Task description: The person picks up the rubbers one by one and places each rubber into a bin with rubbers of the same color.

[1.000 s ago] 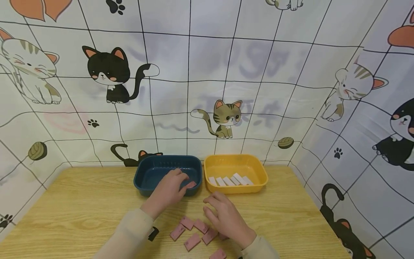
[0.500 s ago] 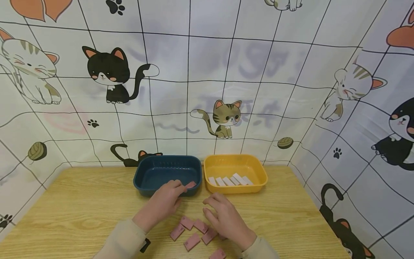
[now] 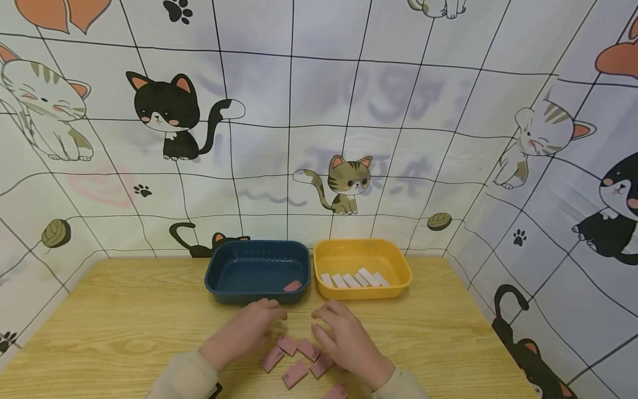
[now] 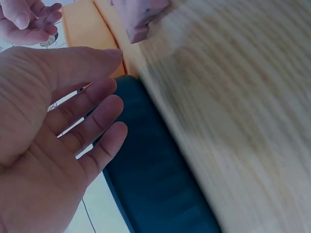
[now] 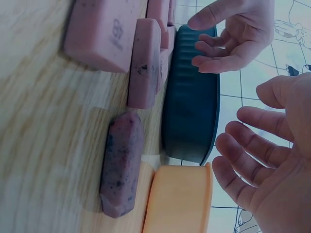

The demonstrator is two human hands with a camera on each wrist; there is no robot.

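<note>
Pink blocks (image 3: 295, 374) are lying loose on the table (image 3: 124, 327), looking light and firm, probably best pinched by the long sides | left hand (image 3: 244, 331) and right hand (image 3: 351, 342) are hanging near them, fingers loosely bent, clamped on nothing | one pink block (image 3: 292, 286) is sitting in the blue tray (image 3: 239, 269), white blocks (image 3: 351, 280) in the yellow tray (image 3: 371, 292)

The left hand (image 3: 245, 331), earlier reaching into the blue tub (image 3: 249, 272), is now out in front of it, near the pink blocks (image 3: 295, 374) on the table (image 3: 124, 316); the tub's single pink block (image 3: 292, 286) now lies uncovered
</note>
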